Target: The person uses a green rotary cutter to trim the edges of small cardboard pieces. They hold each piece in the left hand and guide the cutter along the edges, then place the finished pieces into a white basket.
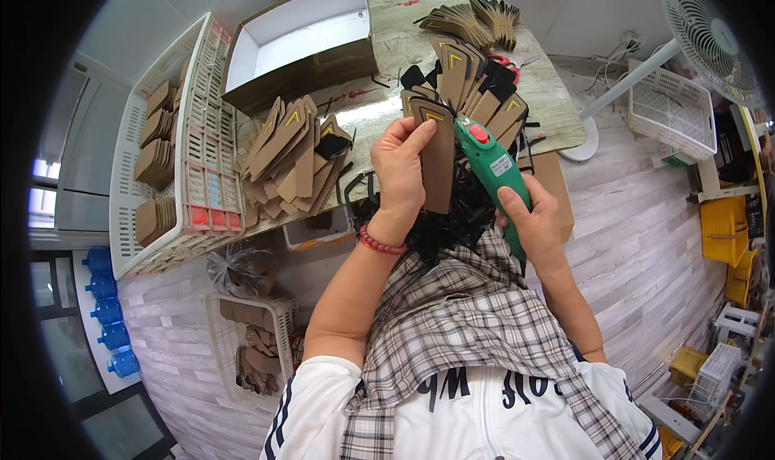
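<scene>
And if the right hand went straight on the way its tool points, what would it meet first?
Probably the green tool would first meet the brown piece held in the left hand, though depth there is unclear.

At far right, a white standing fan (714, 40), with a white plastic crate (674, 134) near its pole. Nearer on the right, yellow bins (722, 234). At far left, an open brown box (307, 69), white inside. Farther left, blue water jugs (108, 311) in a row.
</scene>
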Demonstrator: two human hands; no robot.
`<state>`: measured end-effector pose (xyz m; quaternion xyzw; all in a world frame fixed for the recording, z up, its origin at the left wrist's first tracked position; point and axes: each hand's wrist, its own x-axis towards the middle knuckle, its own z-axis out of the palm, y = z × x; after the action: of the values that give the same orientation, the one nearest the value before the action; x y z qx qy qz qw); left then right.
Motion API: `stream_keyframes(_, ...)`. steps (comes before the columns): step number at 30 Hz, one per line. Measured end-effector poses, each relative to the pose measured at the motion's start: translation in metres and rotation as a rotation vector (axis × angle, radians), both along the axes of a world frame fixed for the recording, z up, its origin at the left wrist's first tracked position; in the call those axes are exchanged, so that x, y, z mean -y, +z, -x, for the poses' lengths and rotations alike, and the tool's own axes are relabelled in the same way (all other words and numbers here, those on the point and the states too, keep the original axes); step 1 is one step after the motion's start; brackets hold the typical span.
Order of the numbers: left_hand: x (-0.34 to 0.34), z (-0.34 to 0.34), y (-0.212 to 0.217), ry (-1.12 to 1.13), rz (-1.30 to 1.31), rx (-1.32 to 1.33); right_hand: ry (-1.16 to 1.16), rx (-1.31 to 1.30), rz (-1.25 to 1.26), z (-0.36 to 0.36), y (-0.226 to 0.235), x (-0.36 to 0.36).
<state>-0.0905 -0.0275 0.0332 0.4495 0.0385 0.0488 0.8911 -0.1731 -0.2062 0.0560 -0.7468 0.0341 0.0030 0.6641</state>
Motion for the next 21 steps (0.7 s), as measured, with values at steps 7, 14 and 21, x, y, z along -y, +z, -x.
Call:
stream_keyframes(7,-0.014,-0.007,0.012,0.018,-0.263,0.103,0.037,0.016,0.024,0.002,-0.001,0.004)
stream_keyframes(14,-0.022,-0.009,0.013,-0.051,-0.388,0.121,0.056,0.02,0.009,0.002,0.0,0.006)
stream_keyframes(21,-0.019,-0.002,0.013,-0.176,-0.448,0.114,0.06,0.012,0.006,0.002,0.0,0.01)
